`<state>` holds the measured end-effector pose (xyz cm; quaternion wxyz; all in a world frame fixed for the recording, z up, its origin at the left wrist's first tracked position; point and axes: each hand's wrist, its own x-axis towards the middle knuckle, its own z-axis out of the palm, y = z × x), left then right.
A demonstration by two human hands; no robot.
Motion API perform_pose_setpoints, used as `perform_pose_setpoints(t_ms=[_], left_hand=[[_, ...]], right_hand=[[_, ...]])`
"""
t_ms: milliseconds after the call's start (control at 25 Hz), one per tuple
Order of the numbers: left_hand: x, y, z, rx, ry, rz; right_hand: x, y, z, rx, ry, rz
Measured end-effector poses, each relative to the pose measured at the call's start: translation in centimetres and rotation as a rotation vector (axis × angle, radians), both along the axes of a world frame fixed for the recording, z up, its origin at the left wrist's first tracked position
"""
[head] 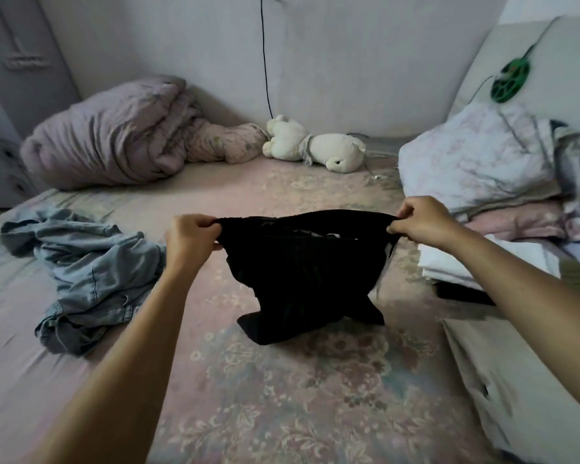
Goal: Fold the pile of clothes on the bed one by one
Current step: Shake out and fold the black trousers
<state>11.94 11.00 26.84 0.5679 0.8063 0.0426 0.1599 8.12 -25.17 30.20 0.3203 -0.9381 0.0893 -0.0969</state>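
You hold a black garment (302, 266) up over the middle of the bed (282, 396), one hand at each top corner.

Your left hand (191, 237) has its grip closed tight on the garment's left top edge, fingers curled round the fabric; your right hand (419, 222) pinches the right top edge the same way. The top edge is stretched between both hands, the body hangs down, and the bottom folds touch the bed sheet. A crumpled pile of blue denim clothes (87, 272) lies near the left edge of the bed, just beside your left forearm. Folded white and black items (462, 266) sit at the right edge. A rolled quilt (114, 135) and a plush toy (315, 145) lie along the far edge by the wall.
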Motion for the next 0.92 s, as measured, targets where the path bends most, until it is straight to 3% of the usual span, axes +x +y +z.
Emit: perform_pose_setpoints(t_ms=[200,320,400,520,640,800,920], left_hand=[[1.5,-1.2,6.6,0.01,-0.166,0.007],[1.0,-2.8,8.8,0.092,-0.192,-0.046],[1.2,-3.8,9.4,0.144,-0.206,-0.068],[1.0,-5.9,8.4,0.259,-0.198,-0.168],[-0.7,-8.3,4.6,0.352,-0.104,-0.289],[-1.6,-8.7,2.3,0.508,-0.111,-0.349],[-1.3,-8.3,1.8,0.572,-0.152,-0.343]], right_hand=[[0.7,0.3,6.3,-0.098,-0.112,0.034],[0.3,-0.1,7.3,-0.215,0.144,0.104],[0.3,0.3,6.6,-0.201,0.297,0.17],[0.1,2.6,3.8,-0.046,0.215,0.302],[0.0,6.0,-1.6,0.035,0.352,0.457],[-0.4,8.0,-5.2,-0.207,0.411,0.509],[-0.5,7.6,-5.7,-0.542,0.387,0.526]])
